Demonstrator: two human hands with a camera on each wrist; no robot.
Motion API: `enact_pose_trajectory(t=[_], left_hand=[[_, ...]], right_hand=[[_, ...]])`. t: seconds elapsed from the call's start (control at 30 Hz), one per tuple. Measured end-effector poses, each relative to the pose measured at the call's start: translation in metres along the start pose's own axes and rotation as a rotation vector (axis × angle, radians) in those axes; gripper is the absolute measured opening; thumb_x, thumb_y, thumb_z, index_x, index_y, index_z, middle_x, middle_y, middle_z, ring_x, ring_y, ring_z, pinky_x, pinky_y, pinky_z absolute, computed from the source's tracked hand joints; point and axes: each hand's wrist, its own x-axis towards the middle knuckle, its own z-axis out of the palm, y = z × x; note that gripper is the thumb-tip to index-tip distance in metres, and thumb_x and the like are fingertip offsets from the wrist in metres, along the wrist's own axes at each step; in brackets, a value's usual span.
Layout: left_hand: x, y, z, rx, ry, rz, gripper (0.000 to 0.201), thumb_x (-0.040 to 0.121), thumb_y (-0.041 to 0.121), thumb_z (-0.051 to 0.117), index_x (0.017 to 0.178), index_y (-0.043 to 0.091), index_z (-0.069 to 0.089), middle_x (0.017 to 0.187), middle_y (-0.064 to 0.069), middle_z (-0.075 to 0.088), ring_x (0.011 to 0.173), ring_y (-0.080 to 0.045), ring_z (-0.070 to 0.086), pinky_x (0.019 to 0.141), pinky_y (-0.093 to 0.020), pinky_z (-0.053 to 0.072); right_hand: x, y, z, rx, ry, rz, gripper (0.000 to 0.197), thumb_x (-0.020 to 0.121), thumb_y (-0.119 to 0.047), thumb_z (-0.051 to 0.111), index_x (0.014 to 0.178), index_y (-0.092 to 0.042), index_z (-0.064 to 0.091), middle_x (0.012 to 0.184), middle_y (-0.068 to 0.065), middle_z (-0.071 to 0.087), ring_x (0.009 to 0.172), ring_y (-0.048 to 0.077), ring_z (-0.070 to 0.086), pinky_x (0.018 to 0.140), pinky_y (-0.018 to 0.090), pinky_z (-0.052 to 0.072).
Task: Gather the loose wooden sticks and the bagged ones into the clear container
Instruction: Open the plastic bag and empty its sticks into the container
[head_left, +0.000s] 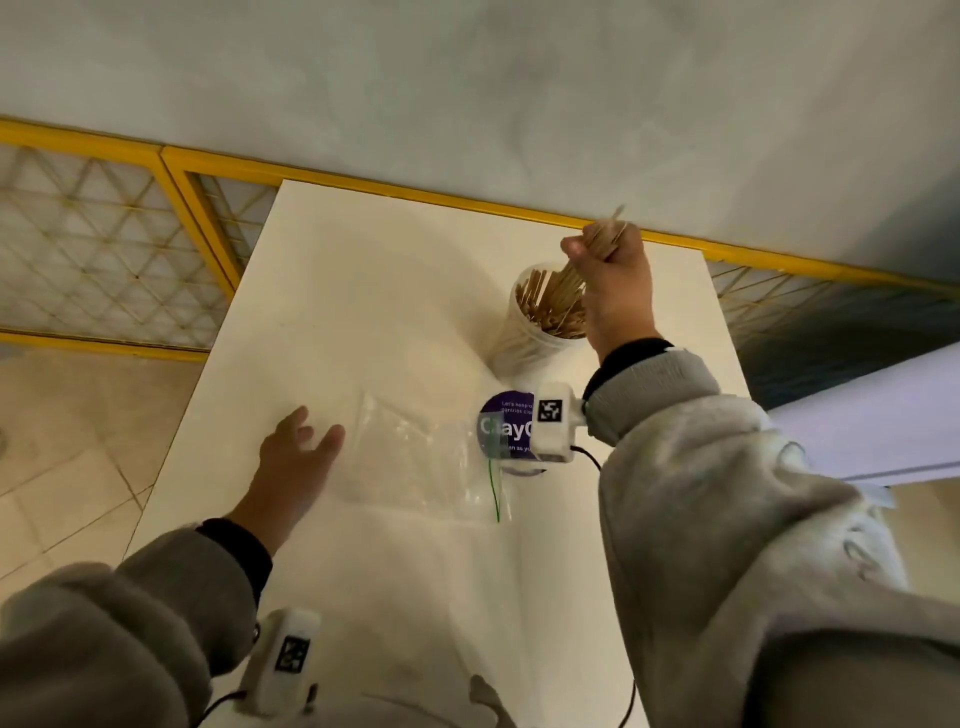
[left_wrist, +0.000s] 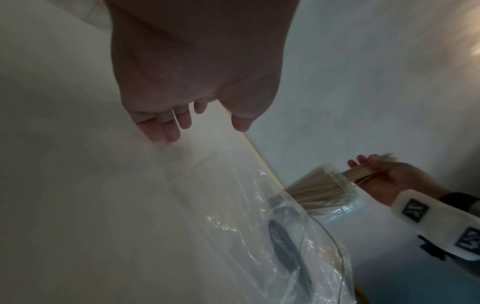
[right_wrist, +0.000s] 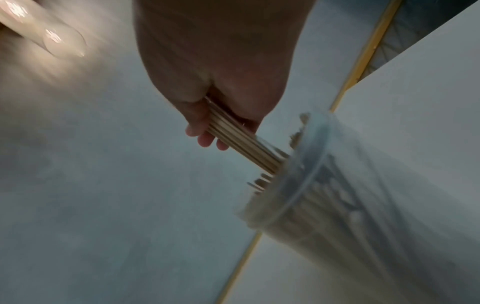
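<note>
A clear round container (head_left: 524, 338) stands on the white table (head_left: 363, 291), full of upright wooden sticks (head_left: 550, 306). My right hand (head_left: 608, 270) grips a bundle of sticks (right_wrist: 241, 144) above the container's (right_wrist: 324, 205) rim, their lower ends inside its mouth. A clear plastic bag (head_left: 421, 457) with a green line along one edge lies flat in the table's middle. My left hand (head_left: 301, 441) rests open on the table, its fingertips (left_wrist: 171, 131) at the bag's (left_wrist: 259, 236) left edge. I cannot tell whether sticks are in the bag.
A round purple label or lid (head_left: 506, 426) lies partly under the bag, in front of the container. A yellow-framed lattice railing (head_left: 171, 171) runs behind the table, against a pale wall. Tiled floor (head_left: 62, 457) lies to the left of the table's edge.
</note>
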Motion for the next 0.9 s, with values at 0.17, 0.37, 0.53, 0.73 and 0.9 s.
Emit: enact_pose_trajectory(t=[0.17, 0.37, 0.53, 0.73, 0.9], left_hand=[[0.004, 0.002, 0.0, 0.19, 0.026, 0.311, 0.061, 0.09, 0.034, 0.057, 0.143, 0.019, 0.032, 0.141, -0.011, 0.035, 0.126, -0.025, 0.044, 0.106, -0.039, 0.037], [0.007, -0.008, 0.008, 0.55, -0.074, 0.761, 0.058, 0.091, 0.04, 0.035, 0.143, 0.014, 0.033, 0.148, -0.009, 0.034, 0.137, -0.024, 0.032, 0.111, -0.039, 0.031], [0.02, -0.024, 0.01, 0.892, -0.286, 0.852, 0.064, 0.091, 0.042, 0.021, 0.15, 0.018, 0.013, 0.159, 0.0, 0.008, 0.145, -0.023, 0.009, 0.115, -0.044, 0.018], [0.028, -0.027, 0.013, 1.142, -0.394, 0.751, 0.079, 0.08, 0.056, -0.001, 0.148, 0.018, -0.011, 0.152, 0.004, -0.02, 0.142, -0.018, -0.013, 0.117, -0.042, 0.004], [0.027, -0.031, 0.014, 1.202, -0.369, 0.786, 0.074, 0.085, 0.051, 0.004, 0.15, 0.015, -0.002, 0.158, -0.005, -0.008, 0.146, -0.032, -0.001, 0.115, -0.049, 0.007]], right_hand=[[0.001, 0.016, 0.0, -0.16, 0.071, 0.021, 0.025, 0.087, -0.009, 0.063, 0.108, -0.019, 0.052, 0.087, -0.005, 0.065, 0.078, 0.006, 0.062, 0.071, 0.013, 0.046], [-0.016, 0.041, -0.011, -0.847, -0.185, -0.323, 0.048, 0.101, -0.037, 0.03, 0.138, -0.011, 0.047, 0.138, 0.009, 0.054, 0.13, 0.022, 0.046, 0.115, 0.034, 0.027], [-0.017, 0.052, -0.013, -1.349, -0.479, -0.385, 0.063, 0.099, -0.052, 0.011, 0.147, -0.019, 0.033, 0.155, 0.005, 0.034, 0.147, 0.023, 0.019, 0.119, 0.051, -0.001], [-0.023, 0.046, -0.011, -1.338, -0.427, -0.52, 0.049, 0.1, -0.045, 0.029, 0.139, -0.022, 0.047, 0.155, 0.003, 0.034, 0.147, 0.029, 0.015, 0.118, 0.049, 0.004], [-0.078, 0.025, -0.001, -0.918, -0.18, -0.154, 0.058, 0.097, -0.053, 0.034, 0.078, -0.007, 0.064, 0.081, 0.01, 0.067, 0.079, 0.028, 0.059, 0.072, 0.033, 0.041]])
